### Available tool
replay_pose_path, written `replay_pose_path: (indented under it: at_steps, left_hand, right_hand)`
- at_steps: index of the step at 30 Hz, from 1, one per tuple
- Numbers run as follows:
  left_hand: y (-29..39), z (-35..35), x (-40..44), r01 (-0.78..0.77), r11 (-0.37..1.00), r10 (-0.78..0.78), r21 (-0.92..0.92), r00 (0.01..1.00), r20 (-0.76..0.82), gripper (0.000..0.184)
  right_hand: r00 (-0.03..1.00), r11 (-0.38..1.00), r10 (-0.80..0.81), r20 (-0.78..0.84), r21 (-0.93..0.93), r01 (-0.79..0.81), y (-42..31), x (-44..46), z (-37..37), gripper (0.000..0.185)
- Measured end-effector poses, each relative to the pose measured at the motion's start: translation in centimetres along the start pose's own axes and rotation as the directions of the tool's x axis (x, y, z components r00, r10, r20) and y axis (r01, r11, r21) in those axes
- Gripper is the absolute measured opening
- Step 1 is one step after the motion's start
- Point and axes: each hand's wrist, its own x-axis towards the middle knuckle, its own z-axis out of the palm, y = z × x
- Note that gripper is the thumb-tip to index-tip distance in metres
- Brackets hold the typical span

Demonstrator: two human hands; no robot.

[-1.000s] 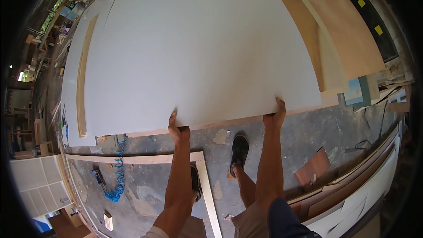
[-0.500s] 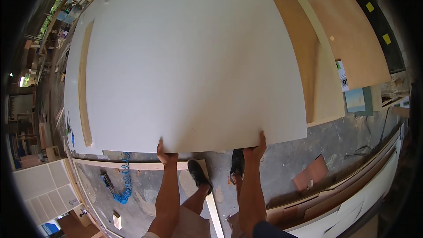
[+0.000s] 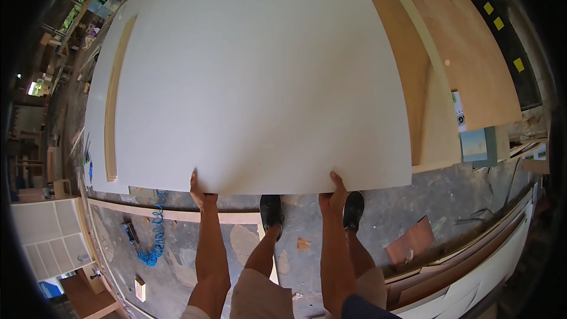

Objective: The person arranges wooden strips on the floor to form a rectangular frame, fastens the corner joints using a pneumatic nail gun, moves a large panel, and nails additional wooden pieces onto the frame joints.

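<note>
A large white panel (image 3: pixel 254 82) fills the middle of the view, its near edge toward me. My left hand (image 3: pixel 202 192) grips that edge left of centre, thumb on top and fingers underneath. Farther right along the same edge, my right hand (image 3: pixel 335 192) holds the panel the same way. The fingers of both hands are mostly hidden below it. A narrow wooden strip (image 3: pixel 118 100) lies to the left of the panel, on another white surface. Plywood sheets (image 3: pixel 407 71) show beyond the panel's right edge.
On the floor at left are a coiled blue air hose (image 3: pixel 155 242), an air tool (image 3: pixel 130 234) and a small wood block (image 3: pixel 140 289). A long wooden board (image 3: pixel 177 214) lies in front of my feet. Stacked sheets (image 3: pixel 460 272) stand at lower right, near a brown offcut (image 3: pixel 410 241).
Both hands, still on the panel edge, appear slightly farther left in view. My feet have stepped: one shoe now shows right of my right forearm, the other between my arms.
</note>
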Motion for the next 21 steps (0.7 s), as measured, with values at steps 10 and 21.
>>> replay_pose_path:
  at_steps: [10, 21]
  left_hand:
    - [-5.4, 2.3, -5.9, -0.038, 0.997, 0.028, -0.065, 0.989, -0.147, 0.026]
    - [-9.6, 4.3, -12.0, 0.108, 0.973, -0.136, -0.202, 0.982, -0.133, 0.032]
  right_hand:
    - [1.0, 1.0, 0.007, -0.02, -0.015, -0.008, -7.5, 1.3, -1.7, 0.043]
    - [0.995, 0.994, -0.096, 0.03, -0.057, 0.097, -13.3, 2.8, -4.0, 0.042]
